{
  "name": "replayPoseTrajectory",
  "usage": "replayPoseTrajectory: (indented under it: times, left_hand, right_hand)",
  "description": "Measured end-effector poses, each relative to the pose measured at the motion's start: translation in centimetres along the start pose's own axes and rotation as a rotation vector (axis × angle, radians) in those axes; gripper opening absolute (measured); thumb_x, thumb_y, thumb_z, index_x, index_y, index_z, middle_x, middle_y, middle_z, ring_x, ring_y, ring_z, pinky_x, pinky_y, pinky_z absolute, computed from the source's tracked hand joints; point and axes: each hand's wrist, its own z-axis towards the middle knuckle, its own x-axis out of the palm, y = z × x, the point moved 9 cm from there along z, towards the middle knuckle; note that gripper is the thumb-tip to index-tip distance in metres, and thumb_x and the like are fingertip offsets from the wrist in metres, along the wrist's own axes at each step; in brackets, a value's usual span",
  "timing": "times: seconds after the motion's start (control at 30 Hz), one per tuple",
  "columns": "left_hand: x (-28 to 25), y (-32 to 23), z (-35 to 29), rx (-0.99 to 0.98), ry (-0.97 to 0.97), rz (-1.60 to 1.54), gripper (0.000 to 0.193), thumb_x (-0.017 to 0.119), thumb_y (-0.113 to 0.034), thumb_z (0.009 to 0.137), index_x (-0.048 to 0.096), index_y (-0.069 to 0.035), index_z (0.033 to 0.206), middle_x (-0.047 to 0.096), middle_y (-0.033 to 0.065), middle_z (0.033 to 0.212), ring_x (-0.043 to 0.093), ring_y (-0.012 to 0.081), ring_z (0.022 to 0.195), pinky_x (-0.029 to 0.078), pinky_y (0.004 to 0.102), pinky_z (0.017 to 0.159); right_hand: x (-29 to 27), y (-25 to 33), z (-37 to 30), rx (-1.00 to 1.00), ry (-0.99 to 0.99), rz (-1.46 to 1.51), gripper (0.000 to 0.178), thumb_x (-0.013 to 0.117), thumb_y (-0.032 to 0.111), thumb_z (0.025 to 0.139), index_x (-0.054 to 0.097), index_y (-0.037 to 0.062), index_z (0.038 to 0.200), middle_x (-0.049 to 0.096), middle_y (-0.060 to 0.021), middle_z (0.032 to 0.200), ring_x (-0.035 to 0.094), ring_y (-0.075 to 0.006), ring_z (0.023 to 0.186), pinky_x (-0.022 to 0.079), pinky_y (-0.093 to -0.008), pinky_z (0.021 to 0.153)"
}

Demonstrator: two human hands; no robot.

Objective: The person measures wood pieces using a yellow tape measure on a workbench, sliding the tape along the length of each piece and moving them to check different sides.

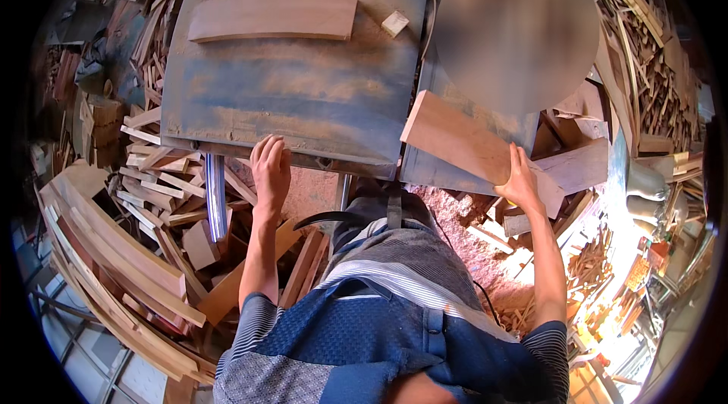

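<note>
My left hand (271,170) is at the near edge of a dusty blue metal machine table (280,89). Its fingers are bent and close together over that edge; the palm side is hidden. My right hand (521,182) grips the right part of a flat wooden board (455,135), with fingers along its far side. The board slants over the lower right table section (434,165), its cut left end near the gap between the sections. Farther back on the main table lies a wide, slightly curved plank (273,15), with a small wood block (395,23) to its right.
Long curved planks (114,245) and loose offcuts (171,188) are heaped at the left. A shiny metal tube (216,199) stands below the table. More boards (572,165) and scrap lie at the right, near sawdust (474,226). A round blur covers the upper right.
</note>
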Motion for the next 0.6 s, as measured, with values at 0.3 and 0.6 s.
replayPoseTrajectory:
  times: [0.3, 0.6]
  left_hand:
    - [-2.1, -11.0, 0.7, 0.172, -0.117, -0.267, 0.008, 0.070, 0.000, 0.083, 0.065, -0.004, 0.088, 0.071, 0.0085, 0.101, 0.067, 0.0292, 0.106, 0.048, 0.0454, 0.101]
    - [1.3, -11.4, 2.2, 0.222, 0.031, -0.268, 0.020, 0.078, -0.007, 0.082, 0.068, -0.002, 0.099, 0.070, 0.0118, 0.111, 0.062, 0.0345, 0.117, 0.045, 0.0491, 0.102]
  right_hand:
    - [2.3, 11.1, 5.4, -0.007, 0.071, 0.047, 0.115, 0.086, 0.016, 0.060, 0.026, -0.0013, 0.157, 0.036, -0.0343, 0.148, 0.069, -0.0500, 0.091, 0.061, -0.0510, 0.075]
    - [-0.1, 16.9, 4.8, -0.017, -0.107, 0.408, 0.090, 0.088, 0.028, 0.075, 0.046, -0.0062, 0.147, 0.049, -0.0310, 0.147, 0.063, -0.0408, 0.121, 0.051, -0.0420, 0.106]
